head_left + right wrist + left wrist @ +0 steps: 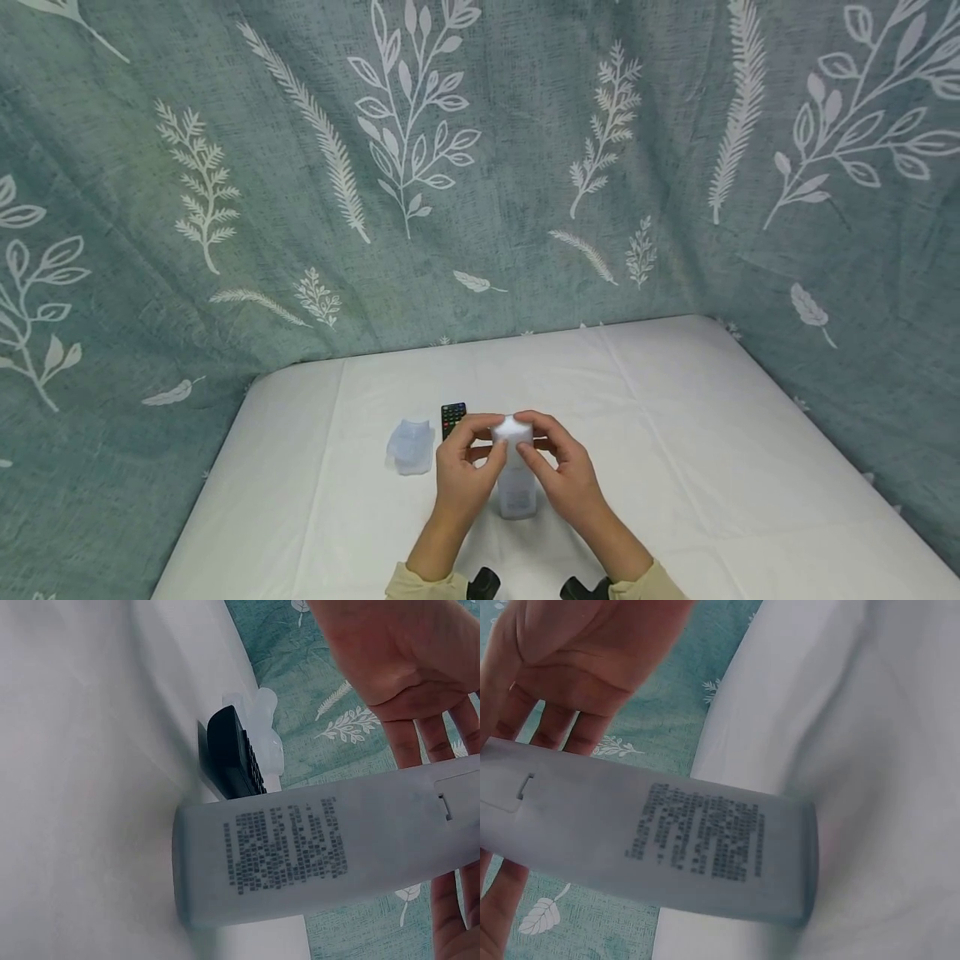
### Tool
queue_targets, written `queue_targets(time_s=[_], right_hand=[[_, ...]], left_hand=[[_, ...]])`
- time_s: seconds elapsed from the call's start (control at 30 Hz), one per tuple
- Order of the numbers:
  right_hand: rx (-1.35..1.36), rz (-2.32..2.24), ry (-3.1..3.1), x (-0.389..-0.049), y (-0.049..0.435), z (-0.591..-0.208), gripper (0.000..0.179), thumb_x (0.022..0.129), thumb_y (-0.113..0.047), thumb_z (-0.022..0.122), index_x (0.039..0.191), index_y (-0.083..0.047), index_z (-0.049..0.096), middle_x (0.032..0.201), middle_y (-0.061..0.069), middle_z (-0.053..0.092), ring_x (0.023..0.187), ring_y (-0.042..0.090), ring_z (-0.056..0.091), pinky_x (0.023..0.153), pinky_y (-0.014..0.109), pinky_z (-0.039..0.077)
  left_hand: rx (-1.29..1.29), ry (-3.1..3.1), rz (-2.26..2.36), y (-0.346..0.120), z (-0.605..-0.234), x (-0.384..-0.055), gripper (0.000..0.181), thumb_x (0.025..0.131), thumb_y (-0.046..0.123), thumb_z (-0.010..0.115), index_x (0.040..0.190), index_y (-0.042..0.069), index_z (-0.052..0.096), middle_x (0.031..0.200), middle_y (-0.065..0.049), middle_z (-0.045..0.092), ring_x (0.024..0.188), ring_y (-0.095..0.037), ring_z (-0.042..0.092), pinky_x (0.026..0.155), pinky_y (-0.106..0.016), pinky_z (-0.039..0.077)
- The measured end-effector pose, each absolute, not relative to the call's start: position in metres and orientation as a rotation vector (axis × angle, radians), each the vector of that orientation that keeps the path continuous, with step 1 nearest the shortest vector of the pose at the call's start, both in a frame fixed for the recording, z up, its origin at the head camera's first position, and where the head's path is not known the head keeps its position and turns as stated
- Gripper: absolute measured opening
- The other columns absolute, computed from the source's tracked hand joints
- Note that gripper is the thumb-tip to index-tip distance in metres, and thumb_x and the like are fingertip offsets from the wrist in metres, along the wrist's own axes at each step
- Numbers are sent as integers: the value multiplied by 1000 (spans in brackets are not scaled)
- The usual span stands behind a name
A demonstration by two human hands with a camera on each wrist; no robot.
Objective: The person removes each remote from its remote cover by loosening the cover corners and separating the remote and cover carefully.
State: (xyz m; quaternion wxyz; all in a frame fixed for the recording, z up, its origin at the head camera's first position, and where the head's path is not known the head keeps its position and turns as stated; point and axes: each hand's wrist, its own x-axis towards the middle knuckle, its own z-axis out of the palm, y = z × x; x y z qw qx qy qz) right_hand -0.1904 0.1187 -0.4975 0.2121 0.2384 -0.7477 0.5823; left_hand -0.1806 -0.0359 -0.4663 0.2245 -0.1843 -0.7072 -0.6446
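A white remote control point(517, 493) stands upright between both hands, its lower end at the white tabletop. Its back, with a block of printed text and a battery cover, faces the wrist cameras. On the left side, my left hand point(467, 475) pinches the upper end, thumb on the near face and fingers behind. My right hand point(572, 479) grips the same end from the other side, its thumb also on the near face. In the left wrist view the remote's printed back point(697, 832) slants across the frame. The right wrist view has its text and cover edge point(446, 806).
A black remote point(453, 415) with small coloured buttons lies just behind my left hand. Left of it is a translucent bluish plastic cover point(412, 450). The white-covered table point(675, 500) meets a green leaf-patterned cloth point(480, 183) at the back and sides.
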Motion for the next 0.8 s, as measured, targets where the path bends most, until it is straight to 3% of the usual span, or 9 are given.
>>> queue_targets(time_s=[0.23,0.5,0.8], right_hand=[[671,1590,-2075,-192,117,-499,39,90,10,64,127,-2,59,117,15,67,102,8,63,84,25,57],[671,1567,-2077,-190,117,-499,41,89,9,66,127,-6,60,117,11,67,100,9,64,83,23,56],[661,1544,-2082,-190,119,-497,38,88,12,65,124,2,61,115,17,67,100,9,65,81,26,58]], left_hand=[[-559,-1884,-1717,-36,-464,-181,24,79,-16,64,98,-4,70,96,-19,70,82,-13,68,60,-37,62],[-544,-1875,-1608,-35,-462,-186,22,79,-16,61,89,0,72,87,-14,72,77,-14,69,56,-21,58],[-623,-1916,-1624,-43,-481,-203,20,83,-14,65,91,4,72,89,-14,73,75,-9,68,53,-19,55]])
